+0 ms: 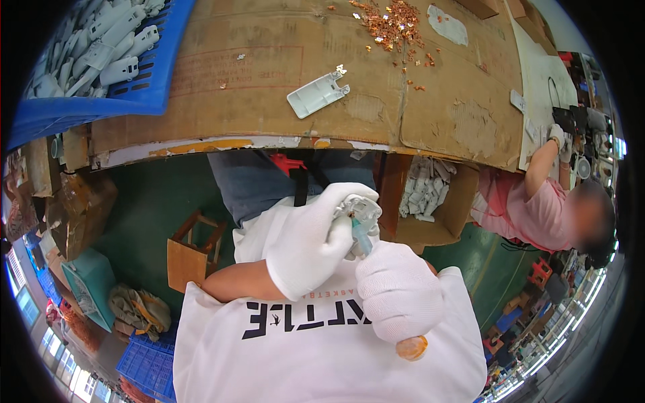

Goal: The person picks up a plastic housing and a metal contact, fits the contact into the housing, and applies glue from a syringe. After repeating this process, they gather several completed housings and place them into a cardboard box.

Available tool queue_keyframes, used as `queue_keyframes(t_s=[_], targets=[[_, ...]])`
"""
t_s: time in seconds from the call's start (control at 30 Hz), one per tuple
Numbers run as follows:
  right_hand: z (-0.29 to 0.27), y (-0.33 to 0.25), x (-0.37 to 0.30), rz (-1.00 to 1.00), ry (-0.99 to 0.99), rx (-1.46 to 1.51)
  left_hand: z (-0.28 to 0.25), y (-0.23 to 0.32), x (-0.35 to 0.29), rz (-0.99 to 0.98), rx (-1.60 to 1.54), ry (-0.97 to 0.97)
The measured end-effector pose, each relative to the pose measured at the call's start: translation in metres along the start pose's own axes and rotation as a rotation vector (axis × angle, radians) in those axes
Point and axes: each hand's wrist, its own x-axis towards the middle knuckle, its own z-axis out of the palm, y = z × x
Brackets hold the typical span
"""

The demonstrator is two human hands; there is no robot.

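My left hand [302, 245], in a white knit glove, is closed round a small pale plastic part [363, 209] in front of my chest. My right hand [401, 290], gloved too, makes a fist round a hand tool. The tool's translucent teal front section [361, 236] points up into the plastic part. Its rounded orange-tan butt end [411, 348] sticks out below the fist; whether its tip touches anything is hidden. On the cardboard-covered table [235, 74] beyond lies a white plastic cover [317, 96] with small metal pieces at one end.
A pile of small copper-coloured metal pieces [393, 23] lies at the table's far side. The blue crate [134, 104] at far left holds many white plastic parts. An open cardboard box [433, 232] with white parts stands below the table. To the right a co-worker [531, 201] reaches over the table.
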Motion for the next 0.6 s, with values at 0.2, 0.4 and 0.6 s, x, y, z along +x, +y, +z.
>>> queue_keyframes(t_s=[0.2, 0.4, 0.6], targets=[[0.002, -0.005, -0.010, -0.056, -0.131, 0.005, -0.004, 0.000, -0.001, -0.048, -0.192, -0.069], [-0.006, -0.003, 0.002, -0.104, -0.005, -0.127, 0.003, -0.004, -0.002, 0.059, -0.084, -0.026], [-0.001, 0.002, -0.001, -0.146, 0.058, -0.069, 0.001, -0.004, -0.002, 0.048, -0.046, -0.029]])
